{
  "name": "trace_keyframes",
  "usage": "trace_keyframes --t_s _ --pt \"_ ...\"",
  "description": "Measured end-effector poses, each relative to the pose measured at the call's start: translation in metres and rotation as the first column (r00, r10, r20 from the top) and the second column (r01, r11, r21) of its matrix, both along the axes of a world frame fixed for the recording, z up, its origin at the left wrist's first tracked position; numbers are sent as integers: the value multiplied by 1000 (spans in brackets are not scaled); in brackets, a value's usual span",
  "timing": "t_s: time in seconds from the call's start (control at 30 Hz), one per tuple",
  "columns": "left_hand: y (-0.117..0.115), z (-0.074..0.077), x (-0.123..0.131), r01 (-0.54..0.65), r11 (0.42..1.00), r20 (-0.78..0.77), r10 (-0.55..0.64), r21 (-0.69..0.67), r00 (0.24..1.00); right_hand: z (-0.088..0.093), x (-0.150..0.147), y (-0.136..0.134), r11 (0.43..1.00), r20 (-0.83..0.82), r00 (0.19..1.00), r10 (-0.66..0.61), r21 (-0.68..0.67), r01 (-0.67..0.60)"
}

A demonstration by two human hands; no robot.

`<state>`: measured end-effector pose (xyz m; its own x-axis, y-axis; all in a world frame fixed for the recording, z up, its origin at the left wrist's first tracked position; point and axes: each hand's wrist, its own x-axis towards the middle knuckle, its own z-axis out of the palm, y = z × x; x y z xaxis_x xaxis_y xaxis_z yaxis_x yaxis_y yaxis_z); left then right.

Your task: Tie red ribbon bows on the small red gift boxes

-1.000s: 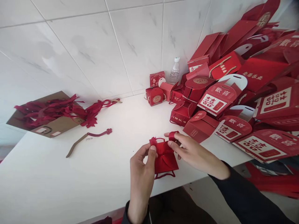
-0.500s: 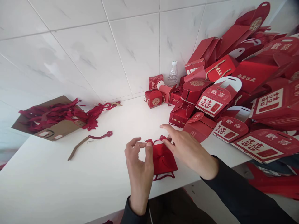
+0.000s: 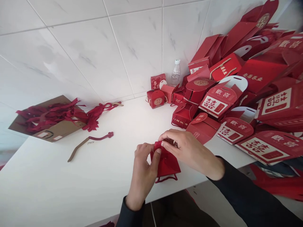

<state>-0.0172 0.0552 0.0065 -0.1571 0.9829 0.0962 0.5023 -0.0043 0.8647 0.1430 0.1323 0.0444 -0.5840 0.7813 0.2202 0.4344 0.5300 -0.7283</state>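
both hands meet at the top of a small red gift box point(image 3: 167, 164), which rests on the white table point(image 3: 71, 183) near its front edge. the left hand point(image 3: 144, 160) pinches the box's upper left corner between thumb and fingers. the right hand point(image 3: 187, 151) curls over the top flaps, fingertips pressing on them. by the look of it, the flaps want even pressure from both sides, with the box kept flat so the red cord loop point(image 3: 165, 179) at its lower edge is not trapped. a pile of printed red boxes point(image 3: 220, 101) lies just to the right, and a loose knotted strap point(image 3: 90, 140) lies well apart on the left.
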Motion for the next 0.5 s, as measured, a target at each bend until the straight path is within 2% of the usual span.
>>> trace_keyframes --t_s 0.07,0.17,0.33,0.4,0.5 --pt "2 -2 0 -21 1000 22 21 -2 1000 -2 4 1 1000 43 999 -16 1 16" --pt "3 -1 4 -110 993 198 114 -33 973 -3 11 0 999 108 994 -8 35 4" --pt "1 3 10 -97 991 514 129 -89 848 -1 21 -7 988 199 980 -18 154 -13" --pt "2 2 12 -128 988 542 155 -87 826 0 22 -11 985 245 970 3 169 -46" --pt "3 -1 14 -204 977 439 209 -58 874 1 18 -15 984 193 981 37 166 -70"
